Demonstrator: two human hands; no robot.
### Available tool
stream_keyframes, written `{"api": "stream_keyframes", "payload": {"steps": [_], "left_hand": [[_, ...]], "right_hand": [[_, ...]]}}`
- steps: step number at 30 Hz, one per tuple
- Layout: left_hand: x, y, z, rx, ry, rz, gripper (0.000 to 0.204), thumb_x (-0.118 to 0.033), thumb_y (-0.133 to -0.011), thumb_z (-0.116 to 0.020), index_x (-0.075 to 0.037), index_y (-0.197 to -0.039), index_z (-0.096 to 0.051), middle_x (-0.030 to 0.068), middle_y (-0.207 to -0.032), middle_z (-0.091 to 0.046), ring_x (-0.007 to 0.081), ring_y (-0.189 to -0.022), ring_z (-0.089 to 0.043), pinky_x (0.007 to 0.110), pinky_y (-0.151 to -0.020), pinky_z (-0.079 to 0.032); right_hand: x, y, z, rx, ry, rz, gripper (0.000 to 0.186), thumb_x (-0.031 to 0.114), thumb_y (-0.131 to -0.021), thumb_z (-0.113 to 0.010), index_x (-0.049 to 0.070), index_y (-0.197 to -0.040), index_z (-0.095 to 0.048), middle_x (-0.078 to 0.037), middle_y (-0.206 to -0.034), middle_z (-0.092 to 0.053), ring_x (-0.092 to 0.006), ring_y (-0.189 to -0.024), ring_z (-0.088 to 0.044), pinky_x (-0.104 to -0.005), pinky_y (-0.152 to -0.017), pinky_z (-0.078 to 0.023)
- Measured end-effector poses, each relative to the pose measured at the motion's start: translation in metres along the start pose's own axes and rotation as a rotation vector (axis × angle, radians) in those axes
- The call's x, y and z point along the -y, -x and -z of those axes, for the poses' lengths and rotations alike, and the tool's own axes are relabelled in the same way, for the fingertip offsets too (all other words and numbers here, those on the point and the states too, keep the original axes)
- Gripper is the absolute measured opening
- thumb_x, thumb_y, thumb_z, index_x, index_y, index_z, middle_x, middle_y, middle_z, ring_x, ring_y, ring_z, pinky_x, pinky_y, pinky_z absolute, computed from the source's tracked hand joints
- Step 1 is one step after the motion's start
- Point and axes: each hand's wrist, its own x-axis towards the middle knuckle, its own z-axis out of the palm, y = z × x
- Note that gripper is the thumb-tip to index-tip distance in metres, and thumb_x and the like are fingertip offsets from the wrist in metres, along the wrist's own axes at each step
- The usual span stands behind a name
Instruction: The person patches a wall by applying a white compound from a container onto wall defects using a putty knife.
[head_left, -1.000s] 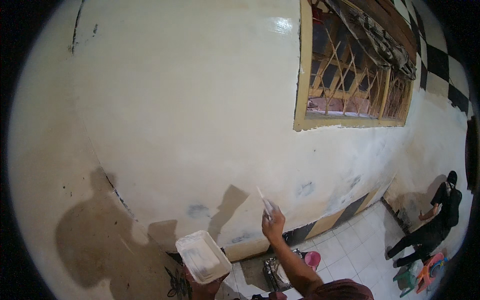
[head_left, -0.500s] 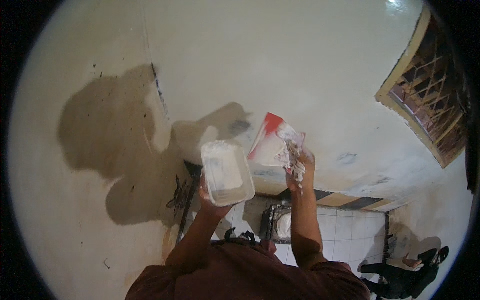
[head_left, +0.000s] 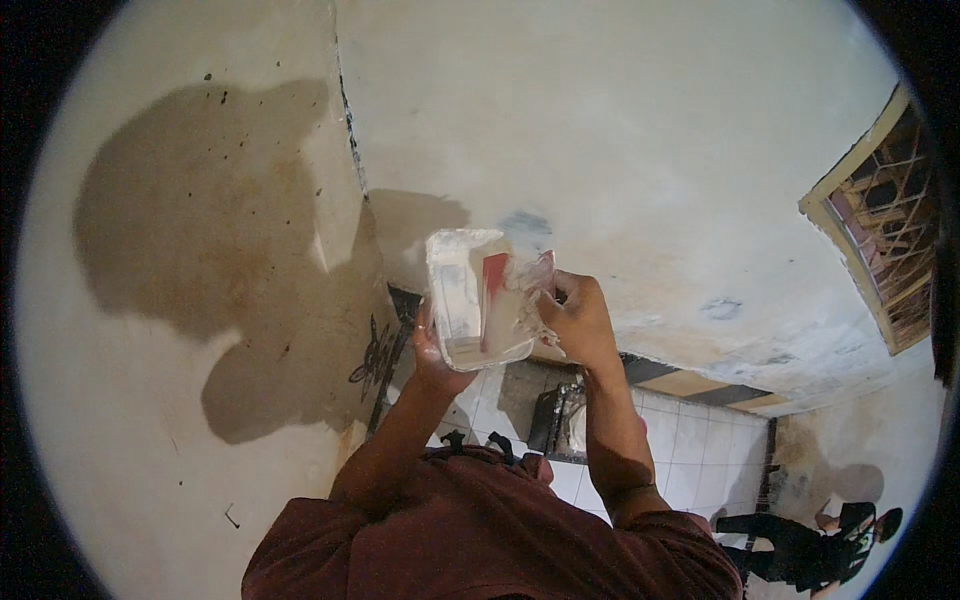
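My left hand (head_left: 438, 362) cradles a translucent plastic tub (head_left: 447, 325) from its left side and underneath. Whitish paste smears the tub's rim and inner walls. Pinched in my right hand (head_left: 582, 322) is a flat red-and-white putty spreader (head_left: 493, 285), its red edge down inside the tub's opening. Thick white putty (head_left: 527, 300) clings to the spreader near my fingers and to the fingers themselves. Part of the spreader is hidden behind the putty and my hand.
Pale, patchy walls meet at a dark-cracked corner (head_left: 350, 125). A window with a lattice grille (head_left: 888, 215) is at the right. Below, a dark container (head_left: 545, 425) with white material stands on the tiled floor (head_left: 685, 450). Another person (head_left: 800, 548) is at the lower right.
My right hand has moved left and turned, bringing the spreader from beside the tub into its opening. The tub has risen slightly in view, and the whole view has shifted a little.
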Motion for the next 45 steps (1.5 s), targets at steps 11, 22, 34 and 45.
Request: {"api": "stream_keyframes", "payload": {"steps": [11,22,34,45], "left_hand": [[-0.019,-0.016,0.005,0.101,-0.053,0.0,0.052,-0.044,-0.098,-0.037,-0.008,-0.134,-0.048,0.0105,-0.129,-0.056,0.028,-0.12,-0.055,0.049,-0.104,-0.044],[-0.02,-0.028,0.013,-0.117,-0.253,-0.019,0.048,-0.042,-0.1,-0.034,-0.009,-0.131,-0.05,0.01,-0.124,-0.058,0.0272,-0.115,-0.058,0.048,-0.101,-0.046],[-0.013,-0.015,0.001,-0.081,-0.998,-0.235,0.063,-0.041,-0.081,-0.065,-0.009,-0.133,-0.046,0.0131,-0.124,-0.056,0.0299,-0.116,-0.055,0.049,-0.1,-0.045],[-0.025,-0.036,0.034,-0.032,-0.159,0.012,0.058,-0.055,-0.093,-0.034,-0.016,-0.132,-0.051,0.0087,-0.124,-0.06,0.0325,-0.113,-0.059,0.057,-0.097,-0.046]], "right_hand": [[-0.023,-0.02,-0.008,0.04,-0.238,-0.104,0.017,0.01,-0.084,-0.058,-0.005,-0.088,-0.066,-0.005,-0.068,-0.062,-0.0115,-0.059,-0.055,-0.0303,-0.054,-0.045],[-0.034,-0.033,-0.017,0.1,-0.261,-0.076,0.018,0.012,-0.087,-0.059,-0.004,-0.086,-0.066,-0.001,-0.065,-0.059,-0.0079,-0.056,-0.052,-0.0266,-0.05,-0.042],[-0.04,-0.027,-0.027,-0.011,-0.313,0.065,0.016,0.008,-0.091,-0.057,-0.003,-0.098,-0.067,0.0,-0.073,-0.06,-0.008,-0.061,-0.052,-0.025,-0.055,-0.043],[-0.05,-0.013,-0.024,-0.087,-0.256,0.139,0.022,0.013,-0.091,-0.061,-0.001,-0.106,-0.068,-0.005,-0.091,-0.071,-0.0113,-0.08,-0.059,-0.0297,-0.073,-0.05]]}}
